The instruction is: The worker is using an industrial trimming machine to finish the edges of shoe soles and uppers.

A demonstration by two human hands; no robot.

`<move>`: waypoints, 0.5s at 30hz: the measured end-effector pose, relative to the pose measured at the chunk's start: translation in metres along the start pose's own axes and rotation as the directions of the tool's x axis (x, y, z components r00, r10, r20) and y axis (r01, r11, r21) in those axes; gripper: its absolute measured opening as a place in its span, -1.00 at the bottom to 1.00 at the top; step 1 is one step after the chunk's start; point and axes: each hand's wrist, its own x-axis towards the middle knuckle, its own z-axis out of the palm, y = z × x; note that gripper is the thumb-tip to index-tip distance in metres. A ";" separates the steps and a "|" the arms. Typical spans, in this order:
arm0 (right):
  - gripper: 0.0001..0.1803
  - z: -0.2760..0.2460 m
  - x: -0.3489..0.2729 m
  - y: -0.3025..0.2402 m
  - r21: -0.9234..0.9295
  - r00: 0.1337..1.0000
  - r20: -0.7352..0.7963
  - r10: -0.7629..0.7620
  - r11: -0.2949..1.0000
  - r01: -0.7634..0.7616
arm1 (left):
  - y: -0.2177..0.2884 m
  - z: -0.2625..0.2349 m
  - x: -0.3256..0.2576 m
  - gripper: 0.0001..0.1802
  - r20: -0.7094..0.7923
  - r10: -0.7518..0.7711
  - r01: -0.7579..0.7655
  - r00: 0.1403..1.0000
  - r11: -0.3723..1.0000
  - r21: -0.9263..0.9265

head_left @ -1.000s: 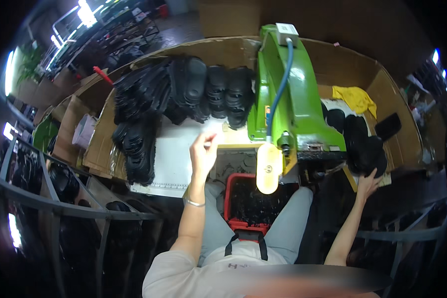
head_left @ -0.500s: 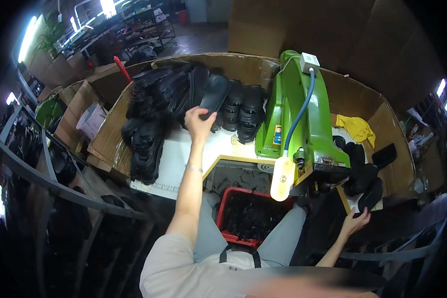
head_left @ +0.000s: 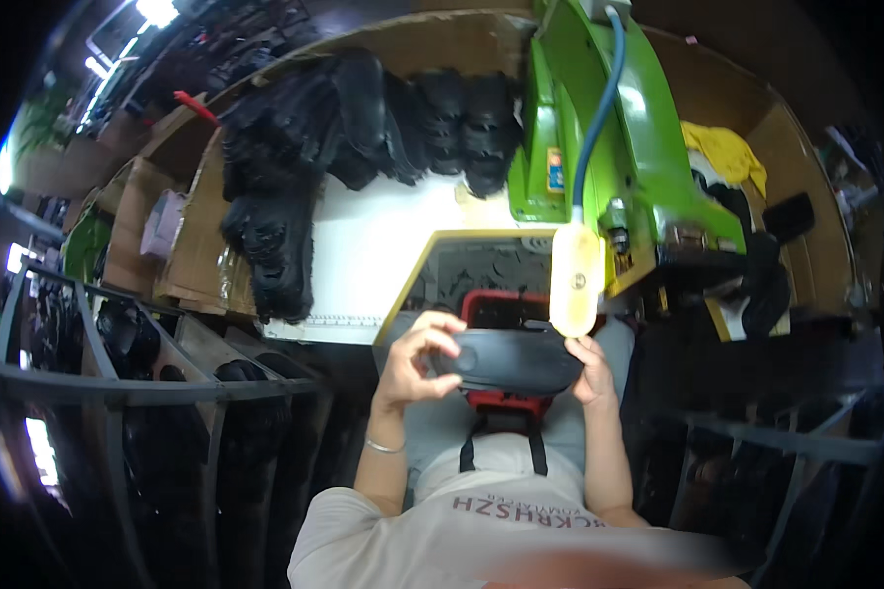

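Black shoes pile up left of the green machine; now, in front of the machine and toward its left, the left hand grips one end of a dark sole, the right hand apparently pinching the other, fingertips partly hidden. Looks light, rubbery, fairly springy; best held by both ends. Right of the machine, a yellow cloth.

The machine is standing on the surface. Shoes are sitting to its left, a cloth is lying to its right. Before it, a held shoe is spanning left hand to right hand above a bin.
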 end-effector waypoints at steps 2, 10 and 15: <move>-0.45 -0.014 -0.017 0.005 -0.073 0.998 -0.044 -0.051 0.996 0.048 | -0.009 0.035 0.010 -0.39 -0.200 -0.080 0.014 0.977 0.950 -0.312; -0.41 -0.014 -0.098 0.044 -0.204 0.943 -0.264 -0.204 0.967 0.152 | -0.025 0.142 0.030 -0.73 -0.116 -0.361 0.298 0.925 0.882 -0.365; -0.55 -0.005 -0.101 0.061 -0.263 0.947 -0.256 -0.193 0.957 0.124 | -0.023 0.152 0.066 -0.77 0.119 -0.318 0.310 0.940 0.947 0.082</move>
